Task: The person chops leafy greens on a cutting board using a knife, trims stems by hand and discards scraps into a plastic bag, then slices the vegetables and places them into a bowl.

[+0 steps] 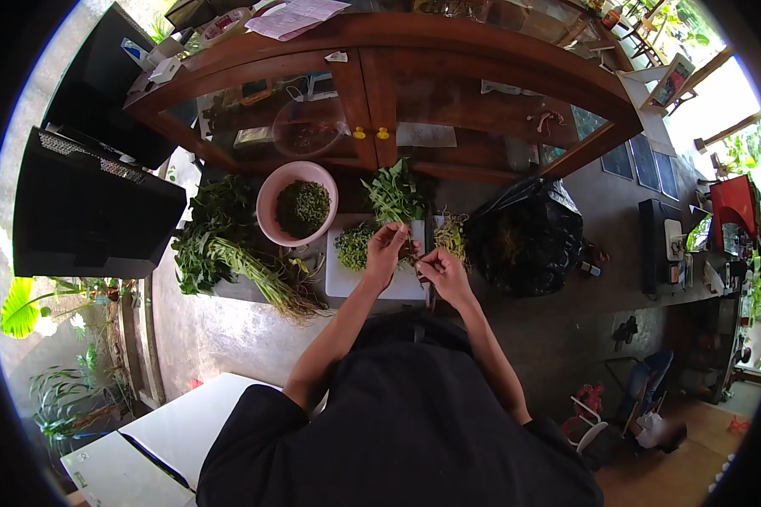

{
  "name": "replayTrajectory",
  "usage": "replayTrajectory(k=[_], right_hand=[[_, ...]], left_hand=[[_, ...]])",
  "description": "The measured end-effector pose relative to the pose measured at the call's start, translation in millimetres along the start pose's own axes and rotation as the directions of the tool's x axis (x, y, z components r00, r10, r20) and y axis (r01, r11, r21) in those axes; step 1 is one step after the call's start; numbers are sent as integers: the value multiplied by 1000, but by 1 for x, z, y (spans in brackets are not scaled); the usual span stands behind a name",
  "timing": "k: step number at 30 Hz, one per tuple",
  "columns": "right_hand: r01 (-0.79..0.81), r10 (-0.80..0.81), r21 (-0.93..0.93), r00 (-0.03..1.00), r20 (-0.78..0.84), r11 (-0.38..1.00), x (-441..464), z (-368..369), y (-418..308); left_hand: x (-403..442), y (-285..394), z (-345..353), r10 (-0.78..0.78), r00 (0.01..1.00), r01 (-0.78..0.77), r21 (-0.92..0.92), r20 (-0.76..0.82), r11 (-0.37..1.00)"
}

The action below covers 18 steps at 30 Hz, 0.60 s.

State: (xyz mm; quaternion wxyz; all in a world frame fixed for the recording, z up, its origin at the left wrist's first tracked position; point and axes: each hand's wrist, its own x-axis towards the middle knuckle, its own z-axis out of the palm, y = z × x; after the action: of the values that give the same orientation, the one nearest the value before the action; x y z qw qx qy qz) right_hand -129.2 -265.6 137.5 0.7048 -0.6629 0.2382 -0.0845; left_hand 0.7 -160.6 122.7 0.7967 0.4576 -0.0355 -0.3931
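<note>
Over the white cutting board (341, 283), my left hand (385, 252) is closed on the stems of a bunch of leafy greens (395, 191), whose leaves point away from me. My right hand (444, 275) is close beside it, fingers pinched at the stem ends; what exactly they grip is too small to make out. Chopped greens (357, 245) lie in a pile on the board, left of my left hand. Trimmed roots and stem ends (452, 235) are heaped just beyond my right hand.
A pink bowl (266, 209) holds chopped greens. Long-stemmed greens with roots (258, 269) lie at the left. A black plastic bag (533, 253) stands open at the right. Behind the work surface is a glass-door wooden cabinet (364, 93). A seated person's leg (648, 376) shows at lower right.
</note>
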Motion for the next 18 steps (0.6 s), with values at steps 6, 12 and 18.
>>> replayTrajectory(k=[6,12,18], right_hand=[[100,-105,-74,992,-71,992,3,0,12],[120,-121,-15,985,-125,993,1,-3,1],[123,-106,80,977,-187,989,3,-6,3]], left_hand=[[-1,0,-2,44,999,-43,59,-22,997],[-5,2,-1,93,995,-86,183,-28,979],[-1,-5,-7,182,982,-130,502,-56,855]])
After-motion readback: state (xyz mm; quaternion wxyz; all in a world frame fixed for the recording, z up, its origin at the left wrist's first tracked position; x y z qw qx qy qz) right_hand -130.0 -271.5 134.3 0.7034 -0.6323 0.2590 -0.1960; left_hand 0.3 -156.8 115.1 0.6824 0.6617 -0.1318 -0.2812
